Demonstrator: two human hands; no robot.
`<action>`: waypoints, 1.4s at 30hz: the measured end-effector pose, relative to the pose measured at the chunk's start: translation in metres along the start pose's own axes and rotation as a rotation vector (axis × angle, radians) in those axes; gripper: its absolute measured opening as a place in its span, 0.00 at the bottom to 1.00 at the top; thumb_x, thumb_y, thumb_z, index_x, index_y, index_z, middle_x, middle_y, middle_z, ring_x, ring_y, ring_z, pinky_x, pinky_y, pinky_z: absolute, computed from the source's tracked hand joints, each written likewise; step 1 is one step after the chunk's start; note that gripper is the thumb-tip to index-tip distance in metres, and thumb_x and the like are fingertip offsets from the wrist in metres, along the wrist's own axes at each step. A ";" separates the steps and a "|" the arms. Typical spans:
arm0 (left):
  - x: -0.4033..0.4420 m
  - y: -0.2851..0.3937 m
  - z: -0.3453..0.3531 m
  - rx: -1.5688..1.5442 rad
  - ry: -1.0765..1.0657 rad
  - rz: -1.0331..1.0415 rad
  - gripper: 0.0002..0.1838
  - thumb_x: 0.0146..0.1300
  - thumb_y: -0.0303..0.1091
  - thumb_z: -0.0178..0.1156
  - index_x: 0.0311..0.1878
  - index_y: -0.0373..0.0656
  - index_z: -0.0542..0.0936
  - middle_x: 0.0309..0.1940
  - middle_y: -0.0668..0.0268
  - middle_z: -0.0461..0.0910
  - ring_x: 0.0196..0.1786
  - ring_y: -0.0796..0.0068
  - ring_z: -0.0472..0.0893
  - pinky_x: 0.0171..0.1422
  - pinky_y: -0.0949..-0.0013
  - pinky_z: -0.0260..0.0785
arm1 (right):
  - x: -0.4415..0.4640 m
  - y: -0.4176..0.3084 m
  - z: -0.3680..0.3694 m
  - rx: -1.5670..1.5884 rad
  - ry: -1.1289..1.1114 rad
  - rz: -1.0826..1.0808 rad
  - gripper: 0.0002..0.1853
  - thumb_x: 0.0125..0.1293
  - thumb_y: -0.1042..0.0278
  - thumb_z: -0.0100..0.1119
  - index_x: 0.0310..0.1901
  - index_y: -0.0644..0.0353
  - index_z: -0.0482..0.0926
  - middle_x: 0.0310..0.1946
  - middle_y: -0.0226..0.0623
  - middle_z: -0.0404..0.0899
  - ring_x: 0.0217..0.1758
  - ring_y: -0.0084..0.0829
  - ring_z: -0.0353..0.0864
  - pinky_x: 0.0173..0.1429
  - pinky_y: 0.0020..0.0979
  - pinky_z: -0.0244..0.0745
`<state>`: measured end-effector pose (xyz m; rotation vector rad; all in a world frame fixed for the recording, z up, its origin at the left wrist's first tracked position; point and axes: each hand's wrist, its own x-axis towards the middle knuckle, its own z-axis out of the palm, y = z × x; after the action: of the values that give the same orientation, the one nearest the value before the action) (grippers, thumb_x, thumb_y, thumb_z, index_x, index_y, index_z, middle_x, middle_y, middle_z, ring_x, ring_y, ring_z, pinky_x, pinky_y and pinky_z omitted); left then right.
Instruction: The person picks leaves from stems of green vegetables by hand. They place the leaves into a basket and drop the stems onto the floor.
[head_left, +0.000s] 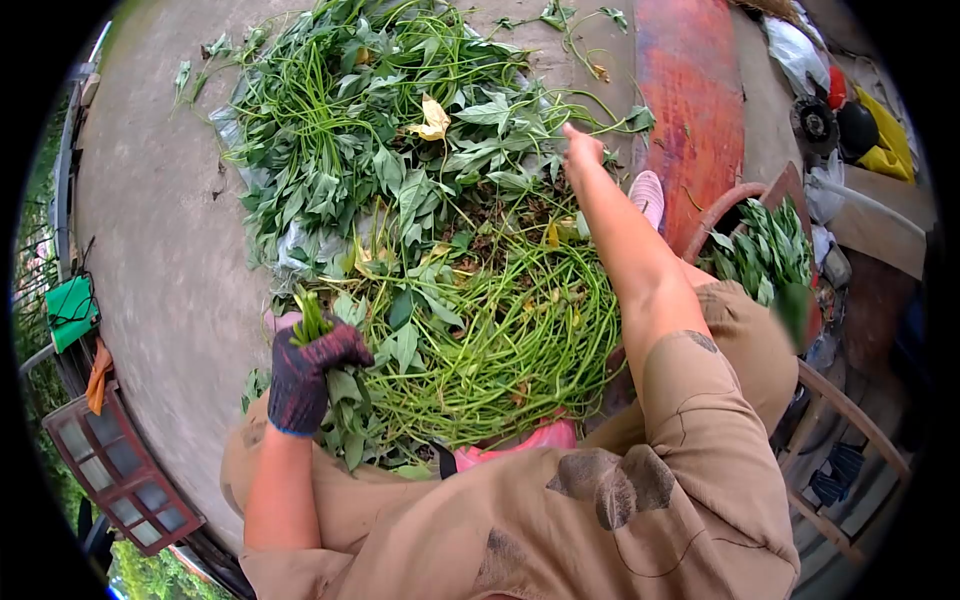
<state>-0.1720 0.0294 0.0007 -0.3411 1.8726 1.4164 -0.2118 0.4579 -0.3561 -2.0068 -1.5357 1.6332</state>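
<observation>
My left hand (312,375), in a dark glove with reddish patches, is closed around a bunch of sweet potato greens (312,318). The stems poke out above the fist and leaves hang below it. My bare right hand (582,150) reaches out to the right edge of the big heap of sweet potato vines (330,130). Its fingers look curled in among the stems; what they grip is hidden. Between my legs lies a mound of stripped green stems (490,345). A yellowed leaf (432,118) rests on the heap.
To my right a basket (722,208) holds picked leaves (768,250). A worn red board (688,110) lies beyond my pink shoe (648,196). Pink plastic (520,442) shows beneath me. A wooden-framed window (120,470) and a green item (72,312) stand at left; bags and tools crowd the right.
</observation>
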 end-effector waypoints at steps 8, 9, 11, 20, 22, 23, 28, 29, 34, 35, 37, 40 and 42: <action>0.026 -0.002 0.001 -0.171 0.020 -0.238 0.12 0.53 0.27 0.63 0.38 0.37 0.72 0.24 0.62 0.79 0.28 0.69 0.81 0.36 0.70 0.74 | 0.024 -0.034 0.065 0.697 -0.372 0.305 0.13 0.63 0.66 0.65 0.43 0.62 0.76 0.39 0.45 0.81 0.37 0.44 0.82 0.44 0.48 0.81; 0.027 -0.001 0.000 -0.133 -0.001 -0.220 0.12 0.54 0.27 0.63 0.39 0.37 0.72 0.25 0.62 0.79 0.28 0.69 0.81 0.35 0.70 0.73 | 0.025 -0.035 0.064 0.703 -0.413 0.287 0.11 0.63 0.68 0.64 0.42 0.63 0.76 0.39 0.44 0.81 0.37 0.43 0.82 0.44 0.48 0.81; 0.023 0.001 -0.001 -0.063 -0.040 -0.184 0.12 0.54 0.28 0.63 0.39 0.38 0.71 0.25 0.62 0.80 0.28 0.70 0.81 0.35 0.70 0.73 | 0.021 -0.041 0.065 0.719 -0.451 0.207 0.08 0.63 0.70 0.64 0.39 0.64 0.78 0.38 0.43 0.82 0.36 0.41 0.82 0.44 0.46 0.80; -0.017 0.013 -0.006 -0.093 -0.065 0.064 0.11 0.57 0.35 0.64 0.30 0.35 0.82 0.23 0.63 0.82 0.26 0.74 0.80 0.37 0.71 0.73 | -0.133 -0.162 -0.024 0.313 -0.377 -0.630 0.10 0.54 0.69 0.71 0.34 0.63 0.82 0.32 0.30 0.80 0.34 0.26 0.76 0.42 0.30 0.70; -0.025 0.007 -0.009 -0.136 -0.036 0.140 0.11 0.56 0.35 0.67 0.29 0.36 0.83 0.21 0.66 0.81 0.24 0.77 0.78 0.32 0.73 0.70 | -0.185 -0.196 -0.055 0.269 -0.445 -0.768 0.10 0.55 0.65 0.71 0.31 0.62 0.82 0.26 0.29 0.79 0.31 0.24 0.75 0.39 0.29 0.69; -0.027 0.003 -0.012 -0.164 -0.039 0.169 0.11 0.56 0.36 0.67 0.27 0.36 0.83 0.20 0.66 0.80 0.22 0.76 0.78 0.31 0.73 0.70 | -0.209 -0.214 -0.072 0.219 -0.476 -0.820 0.10 0.55 0.65 0.71 0.30 0.62 0.82 0.24 0.29 0.78 0.30 0.23 0.75 0.38 0.29 0.68; -0.044 -0.017 -0.024 -0.149 -0.010 0.421 0.13 0.60 0.39 0.66 0.30 0.37 0.86 0.19 0.66 0.80 0.21 0.77 0.76 0.29 0.72 0.68 | -0.348 -0.271 -0.166 0.002 -0.550 -1.202 0.13 0.56 0.60 0.70 0.29 0.62 0.83 0.20 0.31 0.79 0.26 0.24 0.75 0.35 0.27 0.69; -0.052 -0.017 -0.023 -0.224 0.006 0.449 0.13 0.59 0.38 0.67 0.28 0.36 0.85 0.19 0.66 0.80 0.21 0.77 0.76 0.29 0.72 0.68 | -0.373 -0.277 -0.184 -0.013 -0.536 -1.334 0.12 0.56 0.60 0.70 0.30 0.62 0.85 0.21 0.32 0.80 0.23 0.24 0.74 0.33 0.27 0.71; -0.071 -0.038 -0.040 -0.469 0.078 0.499 0.13 0.57 0.38 0.69 0.31 0.35 0.84 0.22 0.62 0.81 0.23 0.72 0.78 0.31 0.69 0.70 | -0.485 -0.308 -0.272 0.159 -0.452 -1.593 0.15 0.61 0.68 0.63 0.18 0.61 0.76 0.14 0.32 0.75 0.18 0.23 0.71 0.26 0.26 0.62; -0.078 -0.038 -0.045 -0.514 0.087 0.488 0.13 0.57 0.38 0.69 0.32 0.35 0.84 0.22 0.62 0.81 0.23 0.71 0.79 0.31 0.69 0.71 | -0.497 -0.326 -0.286 0.233 -0.508 -1.585 0.14 0.61 0.69 0.62 0.18 0.62 0.77 0.14 0.33 0.74 0.18 0.22 0.71 0.26 0.26 0.61; -0.094 -0.038 -0.055 -0.601 0.102 0.464 0.13 0.56 0.38 0.69 0.34 0.35 0.84 0.22 0.61 0.82 0.23 0.69 0.80 0.31 0.68 0.72 | -0.545 -0.341 -0.310 0.381 -0.354 -1.812 0.12 0.57 0.70 0.61 0.21 0.69 0.76 0.16 0.40 0.74 0.18 0.28 0.70 0.24 0.30 0.63; -0.101 -0.042 -0.073 -0.732 0.096 0.461 0.13 0.57 0.37 0.69 0.36 0.34 0.83 0.23 0.60 0.81 0.24 0.68 0.80 0.33 0.66 0.74 | -0.580 -0.371 -0.353 0.489 -0.431 -1.936 0.08 0.47 0.76 0.56 0.18 0.70 0.69 0.16 0.39 0.67 0.14 0.33 0.65 0.16 0.31 0.62; -0.106 -0.051 -0.074 -0.846 0.073 0.478 0.13 0.59 0.37 0.67 0.35 0.34 0.83 0.25 0.58 0.82 0.25 0.66 0.80 0.33 0.64 0.75 | -0.607 -0.345 -0.367 0.397 -0.470 -1.901 0.07 0.44 0.80 0.55 0.18 0.66 0.67 0.16 0.37 0.65 0.16 0.33 0.64 0.19 0.32 0.60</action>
<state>-0.0983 -0.0797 0.0456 -0.3550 1.3565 2.5294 -0.0673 0.3361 0.4098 0.4039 -1.7830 1.1146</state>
